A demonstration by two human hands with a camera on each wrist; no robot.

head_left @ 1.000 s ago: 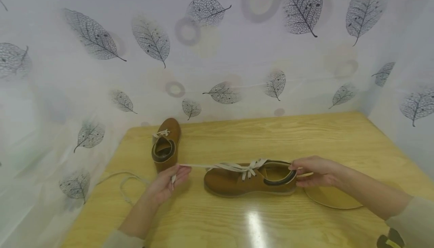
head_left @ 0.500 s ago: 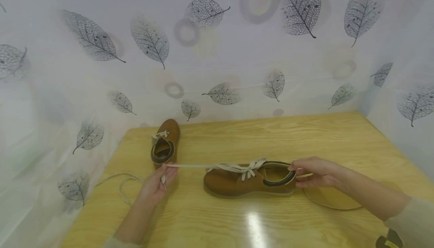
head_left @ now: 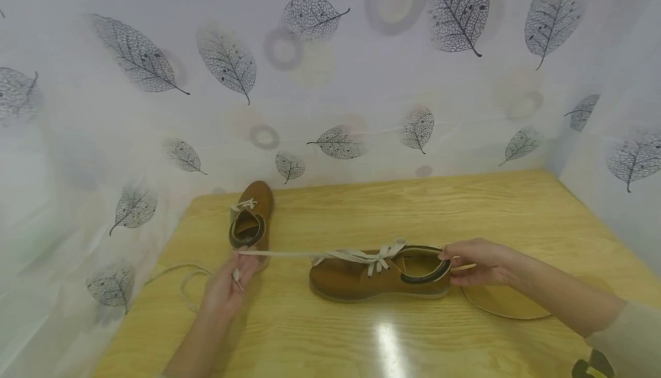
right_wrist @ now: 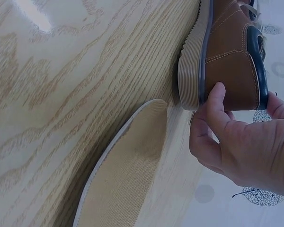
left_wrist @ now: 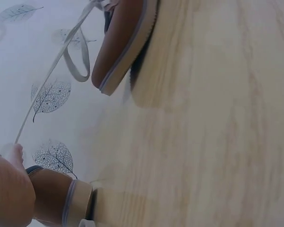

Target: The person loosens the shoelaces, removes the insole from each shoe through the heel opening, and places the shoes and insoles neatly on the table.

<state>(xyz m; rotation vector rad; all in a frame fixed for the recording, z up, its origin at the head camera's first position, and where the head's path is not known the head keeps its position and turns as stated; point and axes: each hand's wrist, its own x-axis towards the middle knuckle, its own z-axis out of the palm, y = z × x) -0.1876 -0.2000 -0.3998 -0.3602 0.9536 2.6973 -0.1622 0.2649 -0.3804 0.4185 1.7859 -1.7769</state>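
Note:
A brown lace-up shoe (head_left: 338,279) lies lengthwise on the wooden table, toe to the left. Its pale shoelace (head_left: 289,254) is tied in a bow, and one end runs taut leftward from it. My left hand (head_left: 227,283) pinches that end, the tip dangling below the fingers. At the heel, my right hand (head_left: 482,260) grips the shoe's back, thumb at the dark collar and fingers against the outside, as the right wrist view shows. A second brown shoe (head_left: 262,197) stands just beyond my left hand, its heel partly hidden by it.
A tan insole (right_wrist: 128,175) lies on the table beside the heel, partly under my right forearm in the head view. A loose pale lace (head_left: 188,292) curls at the left. Something dark (head_left: 594,363) shows at the lower right. A leaf-patterned sheet (head_left: 341,80) hangs behind the table.
My left hand has moved left with the lace end, and the stretch of lace between it and the shoe has grown longer. The right hand and the shoe have stayed in place.

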